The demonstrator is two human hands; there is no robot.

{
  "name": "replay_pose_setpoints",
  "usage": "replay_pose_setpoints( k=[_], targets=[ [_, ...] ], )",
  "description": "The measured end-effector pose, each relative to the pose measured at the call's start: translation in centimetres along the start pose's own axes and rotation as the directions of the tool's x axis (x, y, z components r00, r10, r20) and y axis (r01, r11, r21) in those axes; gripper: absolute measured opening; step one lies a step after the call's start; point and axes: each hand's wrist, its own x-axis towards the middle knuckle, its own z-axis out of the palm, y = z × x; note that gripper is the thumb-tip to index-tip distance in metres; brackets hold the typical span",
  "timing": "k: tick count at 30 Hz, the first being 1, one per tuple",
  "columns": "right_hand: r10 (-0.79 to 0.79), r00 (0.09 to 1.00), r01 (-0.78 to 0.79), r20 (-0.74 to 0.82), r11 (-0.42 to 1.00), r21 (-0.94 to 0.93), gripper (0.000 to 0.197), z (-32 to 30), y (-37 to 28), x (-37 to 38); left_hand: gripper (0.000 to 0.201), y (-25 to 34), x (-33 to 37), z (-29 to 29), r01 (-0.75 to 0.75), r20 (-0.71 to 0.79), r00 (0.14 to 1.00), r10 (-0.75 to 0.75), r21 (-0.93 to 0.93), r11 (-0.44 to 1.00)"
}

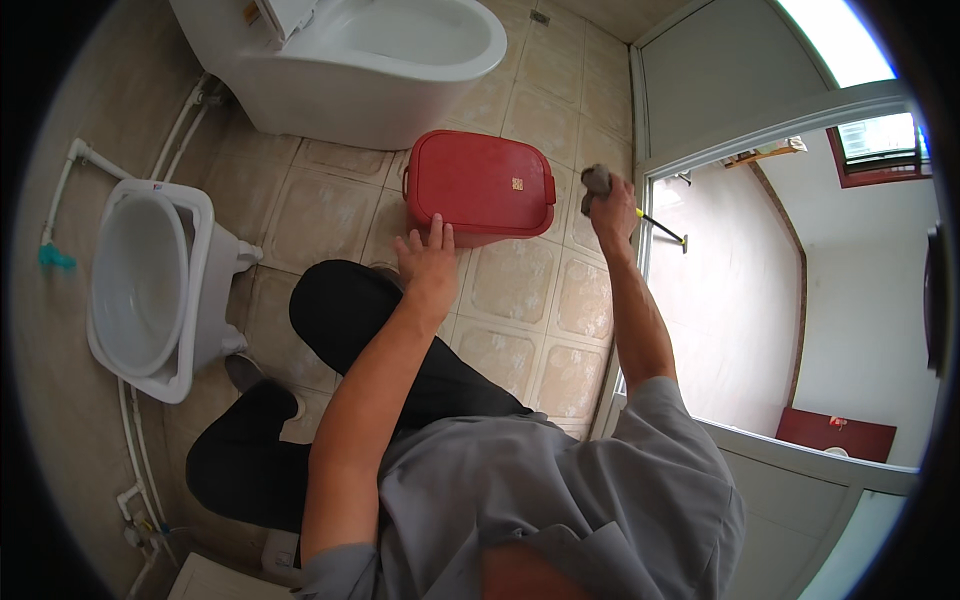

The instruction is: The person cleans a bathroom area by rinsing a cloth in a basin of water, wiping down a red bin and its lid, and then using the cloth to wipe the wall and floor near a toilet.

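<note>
In the head view we look down on a red rectangular plastic box with rounded corners and a closed lid [480,187], standing on the beige tiled floor [520,340]. We take this box as our landmark.

Our left hand [428,262] lies at the box's near edge, palm down, fingers spread flat and touching the lower rim of its lid; its grip is wide and holds nothing. Our right hand [612,212] is raised just to the right of the box, level with its right end, and its grip is closed around a small grey crumpled cloth [596,180] that sticks out above the fingers. The cloth sits apart from the box, near its right handle.

Beyond the box, at its far side, stands a white ceramic toilet bowl [350,60], close to the box's far edge. Well to the left of the box is a white plastic basin on a stand [150,290], with white pipes [130,440] running along the wall behind it. To the right of the box, past our right hand, a glass-and-metal door frame [640,150] rises. Nearer to us than the box, our dark-trousered knee [345,310] is bent over the floor, below the left hand.
</note>
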Motion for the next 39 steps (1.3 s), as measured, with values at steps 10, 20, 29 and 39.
replay_pose_setpoints(
  k=[10,20,29,39],
  targets=[
    [-0.518,0.837,0.483,0.176,0.851,0.207,0.033,9.7,-19.9,-5.5,0.079,0.9,0.0,0.0,-0.012,-0.002,1.000,0.012,0.024,1.000],
    [-0.298,0.886,0.380,0.355,0.905,-0.191,0.031,8.0,-7.8,3.0,0.078,0.8,-0.4,-1.3,-0.003,0.099,0.995,0.003,0.006,1.000],
    [-0.164,0.979,0.174,0.120,0.982,-0.076,0.040,3.8,-1.4,-1.2,0.079,1.6,0.0,-0.5,0.035,0.060,0.998,-0.036,0.015,0.999],
    [-0.312,0.899,0.116,0.306,0.846,0.520,0.052,2.4,-15.1,-11.0,0.083,-1.3,0.5,1.5,0.034,-0.047,0.998,-0.036,-0.052,0.998]
  ],
)
